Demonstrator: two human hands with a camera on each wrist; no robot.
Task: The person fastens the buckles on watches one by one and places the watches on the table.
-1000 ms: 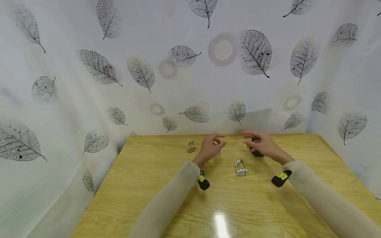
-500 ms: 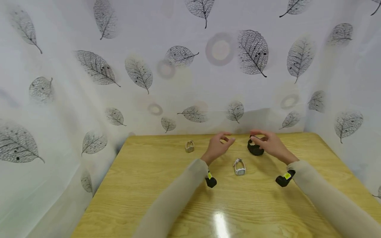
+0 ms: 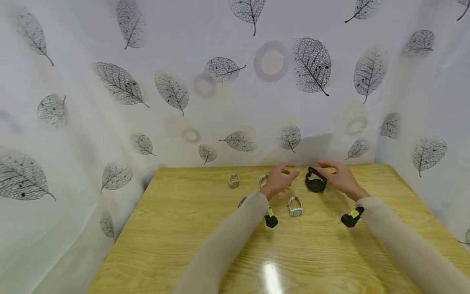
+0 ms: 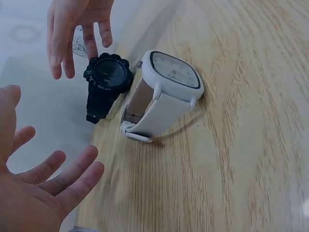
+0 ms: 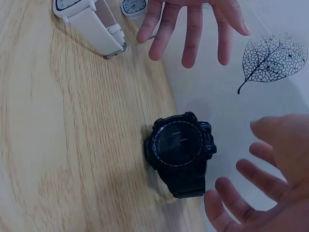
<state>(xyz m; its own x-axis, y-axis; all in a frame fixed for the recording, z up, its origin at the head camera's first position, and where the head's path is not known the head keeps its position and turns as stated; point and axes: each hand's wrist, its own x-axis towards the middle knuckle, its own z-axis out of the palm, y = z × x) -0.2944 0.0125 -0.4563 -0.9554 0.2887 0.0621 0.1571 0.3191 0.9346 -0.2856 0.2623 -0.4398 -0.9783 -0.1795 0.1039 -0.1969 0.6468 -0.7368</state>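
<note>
A black digital sports watch stands on its side near the table's back edge, its strap buckled into a loop. My right hand is just right of it, fingers spread and relaxed; in the right wrist view its fingers hold nothing. To the watch's left hovers my left hand, also holding nothing, with loosely bent fingers. Between the forearms stands a white watch, its square-cornered dial plain in the left wrist view. Another white-strapped watch is partly hidden behind my left hand.
A gold-coloured watch stands at the back left. One more watch peeks out from behind my left sleeve. The wooden table ends at a leaf-printed curtain. Black wrist cameras hang under both forearms.
My left hand has moved right, uncovering part of the white-strapped watch. My right hand has drawn slightly right, off the black watch, which shows more fully.
</note>
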